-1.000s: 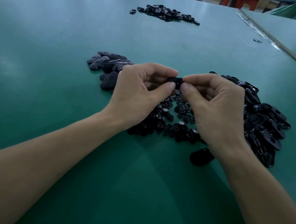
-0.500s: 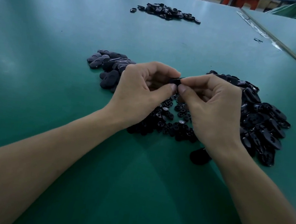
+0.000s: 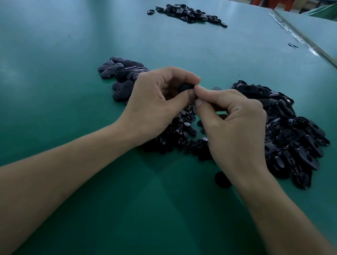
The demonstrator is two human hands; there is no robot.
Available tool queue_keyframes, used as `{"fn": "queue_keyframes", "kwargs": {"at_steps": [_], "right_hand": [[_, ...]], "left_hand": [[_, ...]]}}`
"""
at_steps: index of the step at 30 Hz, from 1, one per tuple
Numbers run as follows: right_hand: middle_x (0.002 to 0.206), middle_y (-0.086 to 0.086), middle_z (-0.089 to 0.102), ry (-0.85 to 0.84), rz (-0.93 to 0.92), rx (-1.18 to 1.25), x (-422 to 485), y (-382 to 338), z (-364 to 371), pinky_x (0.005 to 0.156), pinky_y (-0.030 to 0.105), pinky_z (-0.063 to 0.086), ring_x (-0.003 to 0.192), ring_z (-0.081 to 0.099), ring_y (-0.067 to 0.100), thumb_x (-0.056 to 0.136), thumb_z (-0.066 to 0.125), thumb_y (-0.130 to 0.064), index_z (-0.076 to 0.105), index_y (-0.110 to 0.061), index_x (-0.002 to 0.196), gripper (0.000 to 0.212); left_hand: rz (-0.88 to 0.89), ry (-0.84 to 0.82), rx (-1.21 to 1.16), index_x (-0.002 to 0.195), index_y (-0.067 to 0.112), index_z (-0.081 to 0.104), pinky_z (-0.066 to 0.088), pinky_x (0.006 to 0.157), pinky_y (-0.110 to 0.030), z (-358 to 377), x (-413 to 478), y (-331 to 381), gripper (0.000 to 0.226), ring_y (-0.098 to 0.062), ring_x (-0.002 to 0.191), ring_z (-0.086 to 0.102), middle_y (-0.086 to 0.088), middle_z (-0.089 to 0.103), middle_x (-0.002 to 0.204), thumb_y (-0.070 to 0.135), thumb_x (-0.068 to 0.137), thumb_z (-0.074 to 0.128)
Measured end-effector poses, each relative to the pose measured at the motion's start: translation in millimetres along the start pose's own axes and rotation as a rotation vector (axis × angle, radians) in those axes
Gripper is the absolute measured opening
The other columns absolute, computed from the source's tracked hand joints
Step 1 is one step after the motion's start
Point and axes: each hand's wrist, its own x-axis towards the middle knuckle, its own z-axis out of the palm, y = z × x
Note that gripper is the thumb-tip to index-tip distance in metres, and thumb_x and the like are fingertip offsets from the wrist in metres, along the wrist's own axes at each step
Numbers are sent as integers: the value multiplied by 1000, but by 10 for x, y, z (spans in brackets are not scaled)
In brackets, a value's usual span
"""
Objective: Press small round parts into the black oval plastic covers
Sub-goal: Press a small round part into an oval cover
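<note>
Bare left hand (image 3: 155,103) and bare right hand (image 3: 231,129). Both forearms bare, entering from 8 and 4 o'clock. The nails look short, blur permitting.

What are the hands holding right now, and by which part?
One black oval cover, pinched between both: left hand at its left end, right hand at its right end.

No words, numbers or signs can be read here. The black oval covers (image 3: 294,139) by the right edge and the small round parts (image 3: 183,133) in the middle look plain and dark. The green table (image 3: 65,76) shows only shiny light spots.
</note>
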Motion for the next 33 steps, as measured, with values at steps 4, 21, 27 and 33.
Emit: {"fn": "queue_keyframes", "kwargs": {"at_steps": [4,21,27,33], "right_hand": [[94,-12,67,14,-5,-20,43,51,-63,69,13,47,82,64,2,90,71,-16,76,-29,105,21],[80,-12,72,-85,63,34,120,132,-127,76,27,58,76,70,3,86,74,-18,70,-28,89,12],[74,-14,71,-102,81,-23,133,107,-122,75,33,59,71,68,2,86,72,-20,66,-31,81,13],[79,-11,73,-104,86,11,140,111,-145,79,38,59,76,70,4,85,73,-18,70,-30,85,13]], "left_hand": [[-21,-17,-4,99,19,67,55,75,-21,-9,-12,5,25,-6,75,68,2,74,84,-2,87,72],[-59,-27,-2,91,21,72,59,78,-23,-43,-2,-17,26,-9,76,72,5,76,79,0,79,80],[-79,-26,18,88,22,72,59,76,-22,-34,1,5,29,-8,74,72,6,75,77,-3,78,80],[-65,-16,38,86,21,72,58,72,-20,-44,-4,17,28,-6,69,70,8,75,72,-3,77,81]]}}
